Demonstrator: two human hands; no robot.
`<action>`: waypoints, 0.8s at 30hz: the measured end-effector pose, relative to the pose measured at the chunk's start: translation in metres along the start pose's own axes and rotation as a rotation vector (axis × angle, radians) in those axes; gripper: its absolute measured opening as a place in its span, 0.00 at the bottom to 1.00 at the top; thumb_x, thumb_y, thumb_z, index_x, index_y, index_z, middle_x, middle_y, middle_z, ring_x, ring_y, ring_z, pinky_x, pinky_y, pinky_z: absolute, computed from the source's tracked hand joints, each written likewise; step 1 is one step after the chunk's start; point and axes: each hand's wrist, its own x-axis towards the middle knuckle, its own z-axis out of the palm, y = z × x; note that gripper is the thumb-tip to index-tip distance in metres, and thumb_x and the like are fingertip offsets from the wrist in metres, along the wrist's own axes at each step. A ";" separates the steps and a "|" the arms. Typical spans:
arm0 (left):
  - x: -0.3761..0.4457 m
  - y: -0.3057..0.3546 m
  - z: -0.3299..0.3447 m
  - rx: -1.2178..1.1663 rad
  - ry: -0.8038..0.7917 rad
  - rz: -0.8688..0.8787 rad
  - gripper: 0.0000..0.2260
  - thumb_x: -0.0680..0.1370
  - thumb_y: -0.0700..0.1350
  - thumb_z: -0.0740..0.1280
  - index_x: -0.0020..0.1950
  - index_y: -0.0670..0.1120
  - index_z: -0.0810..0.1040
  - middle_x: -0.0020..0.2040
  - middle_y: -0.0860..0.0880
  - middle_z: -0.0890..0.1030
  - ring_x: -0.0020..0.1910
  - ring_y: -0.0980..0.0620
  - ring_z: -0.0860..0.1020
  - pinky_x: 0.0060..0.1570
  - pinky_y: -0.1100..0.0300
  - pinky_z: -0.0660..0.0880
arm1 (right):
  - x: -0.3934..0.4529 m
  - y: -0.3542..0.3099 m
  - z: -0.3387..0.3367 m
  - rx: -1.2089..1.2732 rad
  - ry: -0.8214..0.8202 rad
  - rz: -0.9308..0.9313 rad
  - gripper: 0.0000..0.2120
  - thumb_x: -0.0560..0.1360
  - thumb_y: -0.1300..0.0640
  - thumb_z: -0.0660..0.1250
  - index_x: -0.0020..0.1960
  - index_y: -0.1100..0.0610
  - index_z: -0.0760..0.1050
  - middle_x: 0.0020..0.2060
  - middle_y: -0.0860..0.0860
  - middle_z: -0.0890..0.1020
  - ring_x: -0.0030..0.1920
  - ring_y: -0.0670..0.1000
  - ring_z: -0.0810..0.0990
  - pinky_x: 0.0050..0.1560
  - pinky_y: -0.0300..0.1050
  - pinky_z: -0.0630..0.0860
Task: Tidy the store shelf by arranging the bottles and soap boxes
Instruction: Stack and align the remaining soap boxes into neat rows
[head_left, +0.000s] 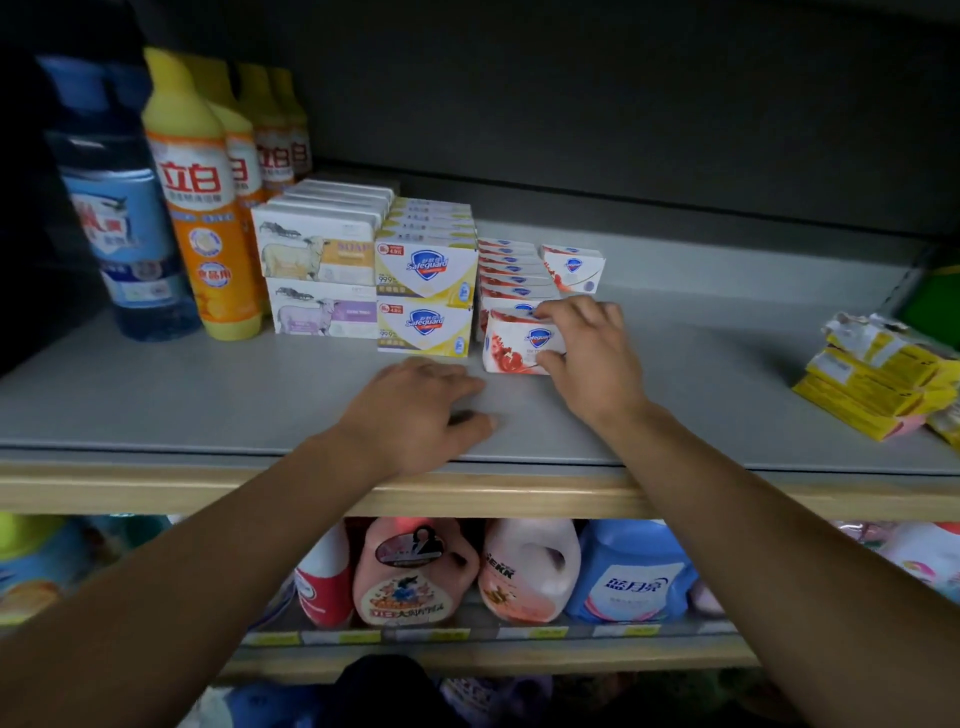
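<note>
My right hand (589, 345) grips a red-and-white Safeguard soap box (514, 343) standing at the front of a row of like boxes (511, 273) on the grey shelf (208, 395). One more red-and-white box (574, 267) stands tilted behind, to the right. My left hand (415, 410) rests on the shelf near its front edge, fingers relaxed, holding nothing. Left of the row are stacked yellow Safeguard boxes (426, 291) and sheep-print soap boxes (319, 280). Yellow-orange bottles (200, 208) and a blue bottle (122, 218) stand at far left.
A pile of yellow packets (878, 379) lies at the shelf's right end beside something green (935, 306). Bare shelf surface stretches between the soap row and that pile. Below, the lower shelf holds pink, red and blue detergent jugs (530, 571).
</note>
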 end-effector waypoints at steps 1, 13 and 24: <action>0.001 -0.001 0.000 -0.007 -0.003 -0.003 0.40 0.68 0.72 0.46 0.71 0.53 0.72 0.72 0.50 0.71 0.71 0.48 0.66 0.71 0.51 0.63 | 0.005 -0.001 0.004 -0.015 0.004 -0.004 0.22 0.73 0.58 0.70 0.66 0.53 0.74 0.62 0.52 0.75 0.61 0.57 0.68 0.62 0.45 0.66; 0.003 -0.002 -0.001 -0.032 -0.020 -0.026 0.32 0.71 0.68 0.55 0.71 0.56 0.71 0.72 0.53 0.70 0.72 0.50 0.65 0.72 0.51 0.61 | 0.017 -0.003 0.020 -0.006 0.052 0.012 0.23 0.73 0.59 0.69 0.67 0.53 0.74 0.62 0.53 0.75 0.62 0.58 0.68 0.64 0.51 0.69; 0.000 0.001 -0.004 -0.071 0.017 -0.035 0.32 0.69 0.67 0.55 0.69 0.55 0.74 0.70 0.54 0.73 0.69 0.49 0.67 0.71 0.51 0.63 | 0.014 -0.002 0.017 0.022 0.020 0.009 0.24 0.74 0.55 0.69 0.69 0.53 0.73 0.64 0.53 0.74 0.64 0.58 0.68 0.66 0.50 0.68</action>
